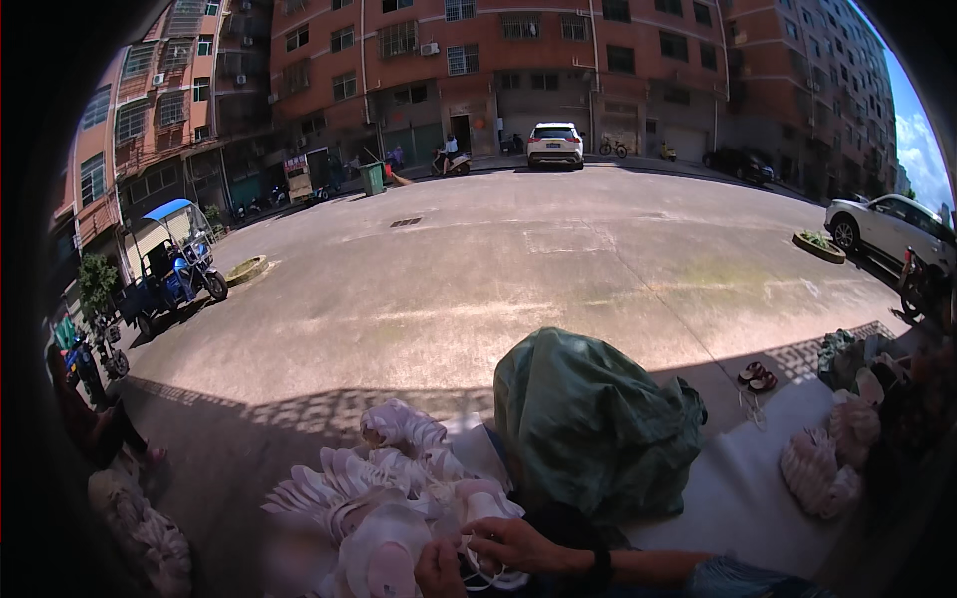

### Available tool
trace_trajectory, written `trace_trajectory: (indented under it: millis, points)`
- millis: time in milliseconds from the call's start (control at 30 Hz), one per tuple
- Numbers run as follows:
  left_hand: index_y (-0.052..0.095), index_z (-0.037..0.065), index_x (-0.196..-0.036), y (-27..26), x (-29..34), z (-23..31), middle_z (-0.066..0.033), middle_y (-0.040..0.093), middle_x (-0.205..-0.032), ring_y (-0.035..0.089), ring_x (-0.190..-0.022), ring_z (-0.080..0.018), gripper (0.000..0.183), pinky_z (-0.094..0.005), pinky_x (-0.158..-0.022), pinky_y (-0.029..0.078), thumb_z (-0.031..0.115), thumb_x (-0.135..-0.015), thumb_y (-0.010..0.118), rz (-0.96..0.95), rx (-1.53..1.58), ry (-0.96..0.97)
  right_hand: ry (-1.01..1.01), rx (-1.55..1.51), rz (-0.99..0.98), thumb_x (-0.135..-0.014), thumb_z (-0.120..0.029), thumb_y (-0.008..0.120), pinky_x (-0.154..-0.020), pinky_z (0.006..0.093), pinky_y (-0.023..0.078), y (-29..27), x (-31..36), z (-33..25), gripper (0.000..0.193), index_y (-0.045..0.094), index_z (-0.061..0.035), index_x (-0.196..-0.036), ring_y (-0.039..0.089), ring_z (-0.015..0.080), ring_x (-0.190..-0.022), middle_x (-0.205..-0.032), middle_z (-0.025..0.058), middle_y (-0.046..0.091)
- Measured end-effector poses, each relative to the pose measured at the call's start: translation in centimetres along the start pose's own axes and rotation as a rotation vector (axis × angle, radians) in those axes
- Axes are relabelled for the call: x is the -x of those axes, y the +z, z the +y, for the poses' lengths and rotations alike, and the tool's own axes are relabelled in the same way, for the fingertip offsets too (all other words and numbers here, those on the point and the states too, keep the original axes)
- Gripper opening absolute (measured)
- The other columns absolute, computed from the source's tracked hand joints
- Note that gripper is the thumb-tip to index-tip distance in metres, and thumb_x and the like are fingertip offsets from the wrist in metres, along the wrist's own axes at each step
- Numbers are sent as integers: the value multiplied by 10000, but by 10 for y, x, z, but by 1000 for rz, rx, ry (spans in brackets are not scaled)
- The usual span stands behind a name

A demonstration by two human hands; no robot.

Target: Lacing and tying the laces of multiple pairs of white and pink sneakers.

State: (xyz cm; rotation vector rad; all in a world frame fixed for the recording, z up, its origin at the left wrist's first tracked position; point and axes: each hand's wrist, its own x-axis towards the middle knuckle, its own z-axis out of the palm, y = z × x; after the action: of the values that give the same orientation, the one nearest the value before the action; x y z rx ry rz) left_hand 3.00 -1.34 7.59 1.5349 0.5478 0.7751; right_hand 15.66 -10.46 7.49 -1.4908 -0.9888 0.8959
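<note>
At the bottom edge, my left hand (439, 568) is closed, its fingertips close to those of my right hand (513, 546). My right hand pinches a thin white lace (477, 568), which loops down beneath the fingers. The left fingers also seem to hold the lace, though the grip is small and partly hidden. Just beyond both hands lies a pale shoe upper (486, 495). A heap of pale pink and white shoe uppers (344, 488) spreads to the left, many nested in rows. My right wrist wears a dark band (600, 565).
A large green sack (598, 419) stands ahead of my right hand. On the right are bundled pale uppers (812, 468) and red shoes (758, 377). Another bundle (140, 528) and a seated person (95, 424) are at left. Beyond, a blue tricycle (177, 264) and a white car (555, 147) stand.
</note>
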Motion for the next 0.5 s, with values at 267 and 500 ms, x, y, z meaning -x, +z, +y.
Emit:
trace_trajectory:
  millis: [267,500]
  points:
    - [587,1,-1069,-1,2,-64,-130,595,-797,558,-673,-175,274,-314,-583,455,234,-951,504,-175,-58,-78,-71,-31,-16,-954,-256,504,-542,219,439,-3,2,11,343,564,5,-1168,553,69,-596,-701,33,598]
    - [566,7,-848,10,6,-12,-39,528,-700,468,-639,-118,237,-279,-577,405,199,-952,473,-140,-34,-105,-38,4,17,-941,-237,515,-580,244,476,-7,1,19,299,601,6,-1093,589,97,-641,-796,64,637]
